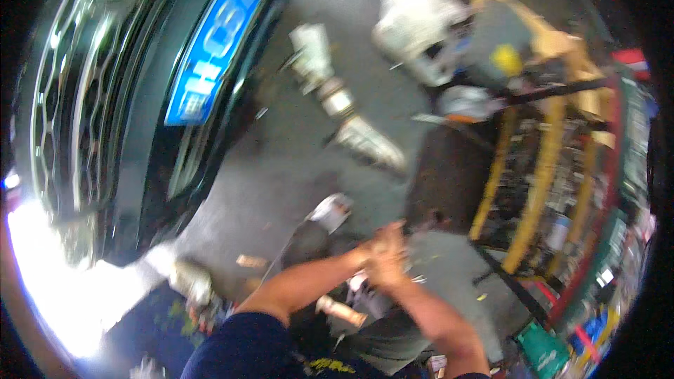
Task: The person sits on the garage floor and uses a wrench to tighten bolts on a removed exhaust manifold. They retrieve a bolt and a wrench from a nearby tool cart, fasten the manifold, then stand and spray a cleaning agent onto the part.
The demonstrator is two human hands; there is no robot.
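My left hand (380, 240) and my right hand (386, 271) are brought together in front of my knees, one pressed against the other. The fingers look closed, but motion blur and the overlap hide what they hold, if anything. Below the hands, between my legs, lies a short tan cylinder (341, 311). Farther off on the floor rests a long silvery metal part (338, 103), wider at both ends and banded in the middle, like a section of exhaust.
A dark car front with a blue number plate (219, 45) rises at the left. At the right stands a tool rack (537, 189) with yellow bars. A white plastic bag (418, 14) sits at the back; a green item (542, 351) lies at lower right.
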